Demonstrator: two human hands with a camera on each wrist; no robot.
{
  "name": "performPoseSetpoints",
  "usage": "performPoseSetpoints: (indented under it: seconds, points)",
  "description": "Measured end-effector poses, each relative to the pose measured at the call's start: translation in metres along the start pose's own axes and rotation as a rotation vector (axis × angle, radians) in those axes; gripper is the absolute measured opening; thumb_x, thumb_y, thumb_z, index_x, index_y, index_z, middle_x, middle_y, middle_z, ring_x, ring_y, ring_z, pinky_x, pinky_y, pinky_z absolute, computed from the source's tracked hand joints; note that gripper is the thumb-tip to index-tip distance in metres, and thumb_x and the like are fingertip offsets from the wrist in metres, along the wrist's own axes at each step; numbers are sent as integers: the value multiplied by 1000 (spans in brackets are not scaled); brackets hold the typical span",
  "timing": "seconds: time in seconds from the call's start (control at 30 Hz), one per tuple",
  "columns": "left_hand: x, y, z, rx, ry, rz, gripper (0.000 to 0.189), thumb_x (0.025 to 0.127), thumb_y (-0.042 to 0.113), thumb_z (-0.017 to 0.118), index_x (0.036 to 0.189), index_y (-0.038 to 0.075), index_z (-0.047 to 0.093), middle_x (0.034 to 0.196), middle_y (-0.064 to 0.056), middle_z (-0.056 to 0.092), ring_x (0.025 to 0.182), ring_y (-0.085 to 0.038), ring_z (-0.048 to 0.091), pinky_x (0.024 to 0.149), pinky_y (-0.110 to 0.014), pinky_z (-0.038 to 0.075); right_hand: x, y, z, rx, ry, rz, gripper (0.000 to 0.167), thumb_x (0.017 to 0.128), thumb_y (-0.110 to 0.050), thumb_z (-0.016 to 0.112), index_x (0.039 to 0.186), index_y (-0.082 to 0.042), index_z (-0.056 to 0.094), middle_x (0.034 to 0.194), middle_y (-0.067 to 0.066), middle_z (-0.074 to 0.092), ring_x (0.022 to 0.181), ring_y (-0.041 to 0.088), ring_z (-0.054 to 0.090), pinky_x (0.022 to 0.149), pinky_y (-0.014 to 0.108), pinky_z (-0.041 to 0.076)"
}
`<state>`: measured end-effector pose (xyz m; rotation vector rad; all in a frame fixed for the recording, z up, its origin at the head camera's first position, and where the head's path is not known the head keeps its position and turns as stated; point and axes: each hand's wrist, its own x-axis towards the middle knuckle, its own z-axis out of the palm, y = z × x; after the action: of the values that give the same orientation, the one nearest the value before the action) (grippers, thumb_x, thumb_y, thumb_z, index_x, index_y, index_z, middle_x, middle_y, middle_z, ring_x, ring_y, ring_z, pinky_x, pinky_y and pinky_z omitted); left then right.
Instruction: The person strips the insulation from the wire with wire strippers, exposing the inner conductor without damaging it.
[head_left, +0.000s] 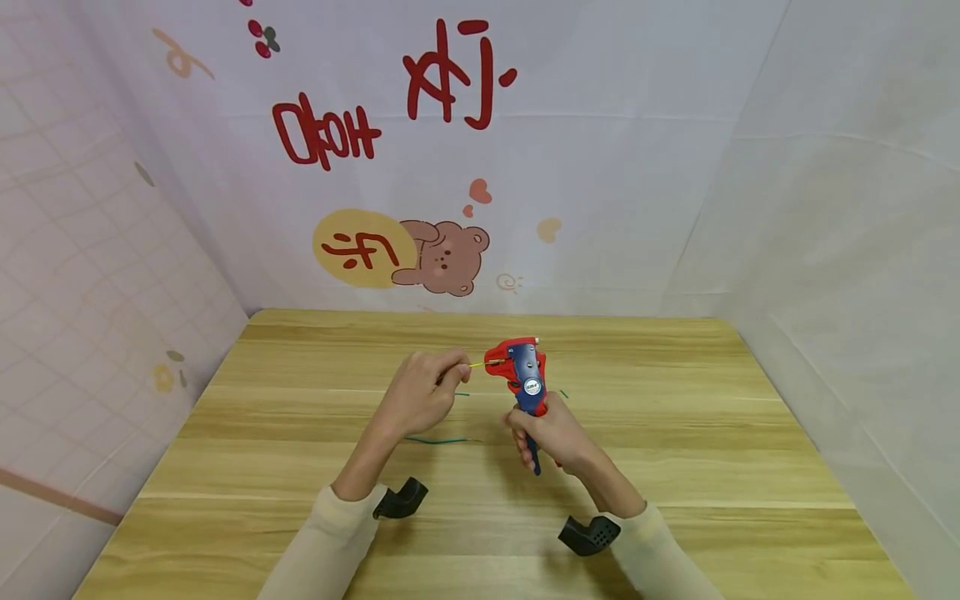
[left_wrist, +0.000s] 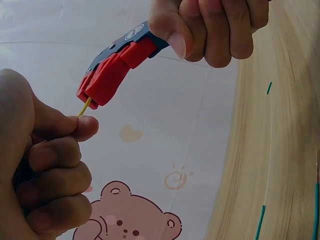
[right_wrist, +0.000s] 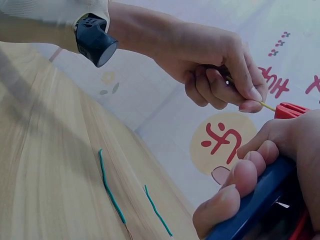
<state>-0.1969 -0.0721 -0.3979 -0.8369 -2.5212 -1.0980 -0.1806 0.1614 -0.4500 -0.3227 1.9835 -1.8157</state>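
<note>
My left hand (head_left: 422,387) pinches a thin yellow wire (head_left: 476,364) between thumb and index finger. The wire's far end enters the red jaws of a red and blue wire stripper (head_left: 529,375). My right hand (head_left: 553,432) grips the stripper by its handles, holding it upright above the table. In the left wrist view, a short bit of yellow wire (left_wrist: 85,106) shows between my fingertips and the red nose of the tool; the rest is mostly hidden in my left fist. How deep the wire sits inside the jaws cannot be seen.
A green wire (head_left: 437,441) with a bare copper end lies on the wooden table (head_left: 300,517) in front of me. Behind it lies another green wire (right_wrist: 158,212). A small green scrap (head_left: 564,394) rests right of the stripper. A printed white cloth (head_left: 615,167) stands behind the table.
</note>
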Motion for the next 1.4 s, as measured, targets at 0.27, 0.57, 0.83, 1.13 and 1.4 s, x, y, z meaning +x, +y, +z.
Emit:
performPoseSetpoints:
  seconds: [0.27,0.57,0.83,1.13,1.4]
  points:
    - [0,-1,1,-46,13,-2,30,103,5,51,78,15,62,55,10,36,48,-1,29,53,-21,27,-1,0,-2,-8,12,-15,39,97,-13,61,62,0,50,51,4,54,39,18,51,41,31,48]
    - [0,-2,2,-76,19,-10,30,102,5,51,77,15,63,55,10,36,48,-1,30,52,-21,28,0,-1,-4,-1,18,5,37,96,-14,61,63,0,51,53,3,55,41,18,52,42,31,48]
    - [-1,-3,1,-87,4,-37,30,102,4,51,77,15,64,57,9,37,49,-2,31,52,-21,28,-1,-2,-5,2,37,30,35,95,-17,65,65,-1,54,54,2,55,42,17,52,44,30,49]
    - [-1,-4,0,-106,-6,-42,30,102,3,51,77,14,63,59,9,38,51,-3,32,53,-21,28,0,-1,-6,12,42,40,35,94,-17,66,66,-1,54,54,1,55,42,16,52,44,30,49]
    - [-1,-5,-1,-125,-15,-50,31,103,4,51,77,15,63,59,8,38,50,-2,31,52,-21,27,0,-1,-7,7,44,41,35,94,-17,66,65,-1,54,53,1,55,42,16,52,44,29,48]
